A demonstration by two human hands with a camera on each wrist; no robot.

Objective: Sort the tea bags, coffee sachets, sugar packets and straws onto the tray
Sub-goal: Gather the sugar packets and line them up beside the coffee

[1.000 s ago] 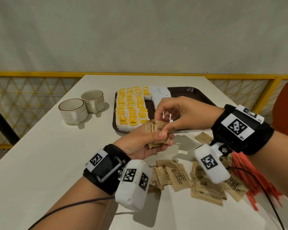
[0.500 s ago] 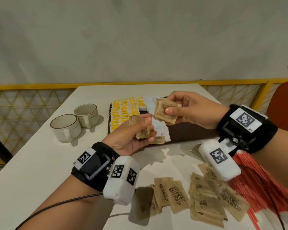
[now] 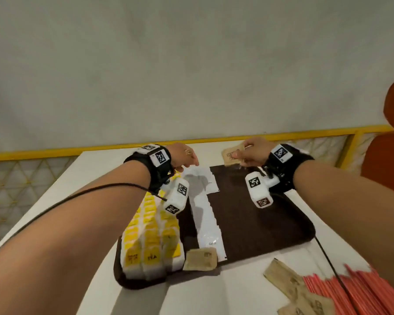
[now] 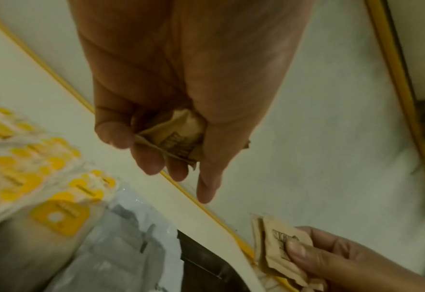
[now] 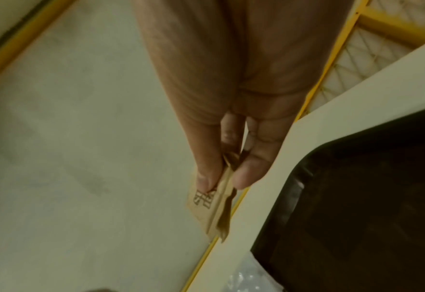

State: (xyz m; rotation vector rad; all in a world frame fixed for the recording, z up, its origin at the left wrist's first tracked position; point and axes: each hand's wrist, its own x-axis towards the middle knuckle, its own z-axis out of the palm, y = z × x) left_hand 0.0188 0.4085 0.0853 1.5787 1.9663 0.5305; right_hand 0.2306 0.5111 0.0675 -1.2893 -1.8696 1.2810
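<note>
Both arms reach over the far end of the dark brown tray (image 3: pixel 271 226), which sits on the white bench (image 3: pixel 96 176). The right hand (image 3: pixel 254 153) pinches a few brown sugar packets (image 3: pixel 232 155) between thumb and fingers (image 5: pixel 207 168), held above the tray's far edge, edge-on in the right wrist view. The left hand (image 3: pixel 183 156) hangs over the tray's far left corner, its fingers (image 4: pixel 116 134) curled round a crumpled brown packet (image 4: pixel 178 136) tucked in the palm. On the tray, yellow-labelled tea bags (image 3: pixel 150 237) fill the left side in rows, with a strip of white sachets (image 3: pixel 206 214) just beside them toward the middle. One brown packet (image 3: pixel 200 259) lies across the tray's near rim. More brown packets (image 3: pixel 293 289) lie on the bench near the tray's near right corner, touching a bundle of red straws (image 3: pixel 355 294).
</note>
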